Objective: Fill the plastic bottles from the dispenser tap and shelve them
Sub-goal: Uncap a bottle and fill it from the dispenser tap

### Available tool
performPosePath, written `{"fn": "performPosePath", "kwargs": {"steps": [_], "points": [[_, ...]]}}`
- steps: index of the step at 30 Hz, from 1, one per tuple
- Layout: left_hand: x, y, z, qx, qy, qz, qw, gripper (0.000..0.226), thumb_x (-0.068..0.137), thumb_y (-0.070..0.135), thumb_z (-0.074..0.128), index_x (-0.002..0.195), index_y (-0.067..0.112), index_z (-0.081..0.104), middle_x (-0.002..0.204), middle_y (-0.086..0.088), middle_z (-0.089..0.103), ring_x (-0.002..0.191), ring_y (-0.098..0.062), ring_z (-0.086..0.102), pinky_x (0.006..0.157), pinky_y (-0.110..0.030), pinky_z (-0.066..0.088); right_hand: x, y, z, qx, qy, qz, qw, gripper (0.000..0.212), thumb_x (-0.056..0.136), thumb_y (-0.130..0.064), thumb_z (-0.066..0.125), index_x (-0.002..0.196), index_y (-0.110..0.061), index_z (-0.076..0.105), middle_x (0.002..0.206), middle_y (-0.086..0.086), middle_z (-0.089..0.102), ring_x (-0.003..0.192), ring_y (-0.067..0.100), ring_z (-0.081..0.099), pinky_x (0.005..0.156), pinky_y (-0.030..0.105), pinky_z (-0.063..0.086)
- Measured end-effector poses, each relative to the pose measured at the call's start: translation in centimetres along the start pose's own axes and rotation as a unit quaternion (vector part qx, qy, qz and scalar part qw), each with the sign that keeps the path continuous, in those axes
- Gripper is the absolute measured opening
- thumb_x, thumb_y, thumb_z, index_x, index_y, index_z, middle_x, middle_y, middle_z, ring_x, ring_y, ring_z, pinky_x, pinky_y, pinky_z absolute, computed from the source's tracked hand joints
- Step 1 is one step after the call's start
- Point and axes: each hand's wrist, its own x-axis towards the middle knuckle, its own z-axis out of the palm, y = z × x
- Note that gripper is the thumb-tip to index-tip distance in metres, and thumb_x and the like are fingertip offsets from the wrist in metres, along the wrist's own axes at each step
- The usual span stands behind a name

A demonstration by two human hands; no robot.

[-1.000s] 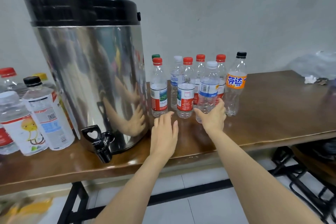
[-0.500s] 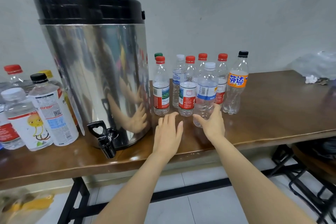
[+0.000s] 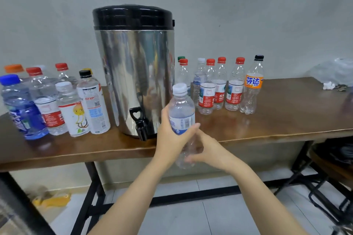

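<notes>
We have a small clear bottle (image 3: 181,108) with a white cap and a blue label up in front of us, upright and tipped a little, held off the table (image 3: 286,120) just over its near edge. Our left hand (image 3: 170,139) grips it around the label, the thumb lying across the front and the fingers curled behind. Our right hand (image 3: 210,150) is at the bottle's lower part with its fingers reaching round the base, but that hand is blurred and we cannot tell whether it grips or only touches. The bottle is just to the right of the black tap (image 3: 140,122), which sticks out low on the front of the steel dispenser (image 3: 133,72); the two are near but apart. The dispenser stands on the table under a black lid (image 3: 133,17). To its right a row of bottles (image 3: 219,89), mostly red-capped, stands upright near the wall, ending in an orange-labelled bottle (image 3: 252,86) with a black cap. To the dispenser's left we see a cluster of bottles (image 3: 66,105) standing close together, with a blue bottle (image 3: 21,108) at the outer end.
</notes>
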Motion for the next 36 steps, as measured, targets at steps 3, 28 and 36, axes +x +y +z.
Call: {"fn": "performPosePath", "kwargs": {"steps": [3,28,36], "points": [[-3.4,-1.3,-2.4,0.027,0.014,-0.022,0.999,0.075,0.074,0.018,0.087,0.134,0.031,0.043,0.113,0.021,0.066,0.104,0.007,0.062,0.082,-0.009,0.048,-0.3,-1.2,0.1,-0.094,-0.06,0.001,0.994,0.042,0.081,-0.02,0.079,0.118,-0.028,0.06,0.102,-0.013,0.067,0.094,0.006,0.065,0.083,0.017,0.05],[-9.5,-7.7,-8.8,0.129,-0.008,-0.147,0.981,0.056,0.071,0.039,0.084,0.114,0.047,0.05,0.101,0.025,0.067,0.094,0.004,0.063,0.078,-0.017,0.049,2.7,-7.6,5.7,-0.199,-0.082,-0.08,0.973,0.027,0.1,-0.023,0.052,0.125,-0.016,0.06,0.114,-0.002,0.052,0.104,0.015,0.052,0.091,0.028,0.041],[-9.4,-9.3,-8.4,0.139,0.055,-0.145,0.978,0.066,0.061,0.042,0.085,0.119,0.033,0.056,0.108,0.013,0.066,0.098,-0.004,0.065,0.087,-0.033,0.054,4.0,-5.9,5.1,-0.084,0.061,-0.091,0.99,0.022,0.094,-0.018,0.062,0.116,-0.02,0.064,0.11,-0.004,0.059,0.091,0.01,0.059,0.073,0.008,0.041]]}}
